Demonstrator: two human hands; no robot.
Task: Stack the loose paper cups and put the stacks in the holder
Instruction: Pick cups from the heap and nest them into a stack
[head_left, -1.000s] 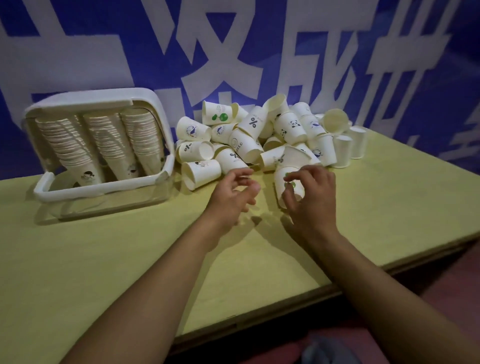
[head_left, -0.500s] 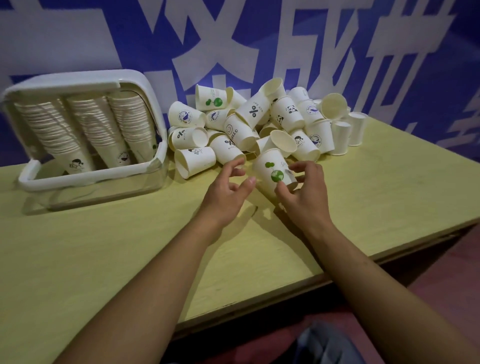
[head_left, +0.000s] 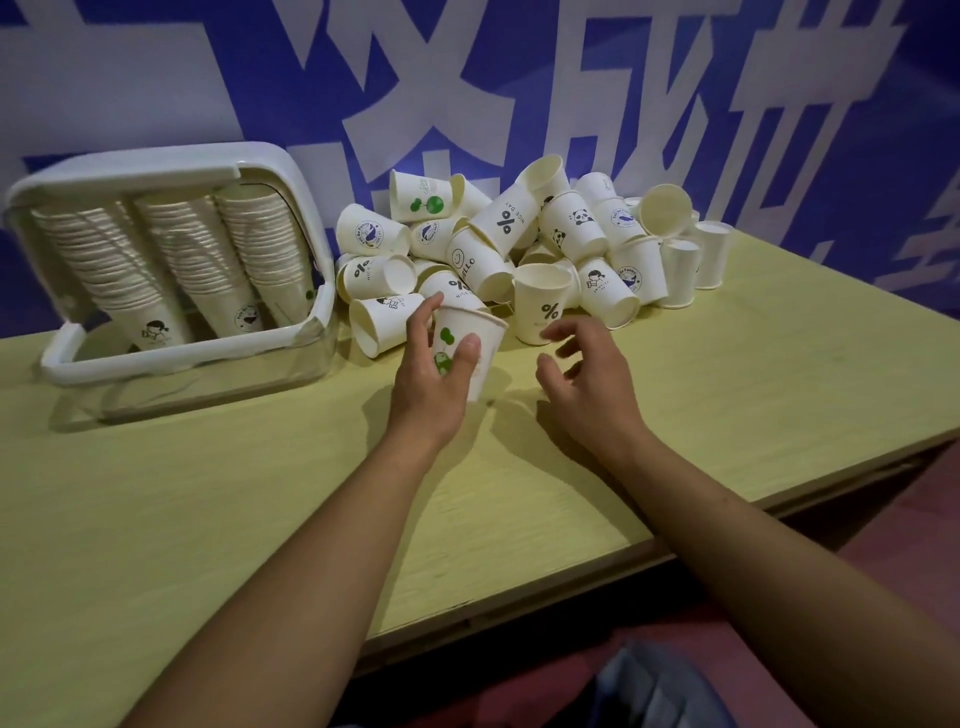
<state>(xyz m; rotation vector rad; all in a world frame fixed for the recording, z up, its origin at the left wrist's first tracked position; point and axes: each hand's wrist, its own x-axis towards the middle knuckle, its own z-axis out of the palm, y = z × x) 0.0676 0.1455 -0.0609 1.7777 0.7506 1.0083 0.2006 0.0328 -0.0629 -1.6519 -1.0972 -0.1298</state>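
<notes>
The white plastic cup holder (head_left: 171, 270) sits tilted at the left of the yellow-green table (head_left: 208, 519), its lid frame up, and three nested stacks of paper cups (head_left: 176, 260) lean inside it side by side, mouths toward the upper left and bases down at the holder's lower front. To its right a heap of loose paper cups (head_left: 519, 244) lies against the blue banner with white characters (head_left: 467, 78), most on their sides, pointing in every direction; a few at the right end stand mouth down. A cup printed with a percent sign (head_left: 540, 306) stands upright at the heap's near edge, mouth up. The left hand (head_left: 431, 384) clasps a green-leaf cup (head_left: 467, 348) upright, its long axis vertical and mouth up, thumb on the near face and fingers wrapped round the left side, just in front of the heap. The right hand (head_left: 582, 374) hovers beside it, fingers spread and curled, holding nothing, fingertips near the percent-sign cup
</notes>
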